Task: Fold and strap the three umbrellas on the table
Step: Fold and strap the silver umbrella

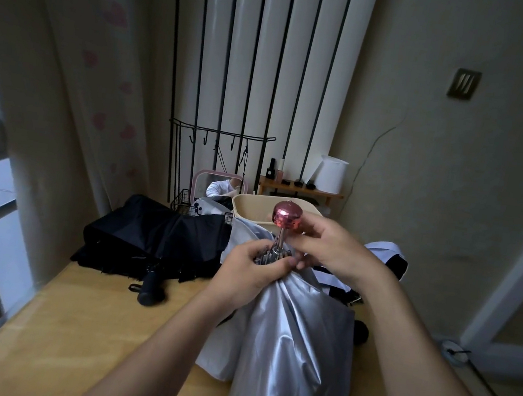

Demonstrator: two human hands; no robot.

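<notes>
Silver fabric (287, 344) of a half-collapsed umbrella hangs nearest the camera, draping down over the front of the wooden table (76, 333) between the 2 forearms. Above it, the left hand (245, 273) closes around the bunched ribs and canopy just under the shaft, fingers curled tight. The right hand (329, 250) sits just beside it, thumb and fingers pinching the thin shaft below the pink faceted handle (287, 215), which points upward. Farther left, a black umbrella (155, 237) lies loosely collapsed on the table, its dark handle (151, 286) toward the camera. Behind the right hand a white-and-black umbrella (385, 257) shows partly. Beyond stand a beige tub (252, 205), a pink-framed mirror (209, 181) and a small wooden shelf (301, 189).
</notes>
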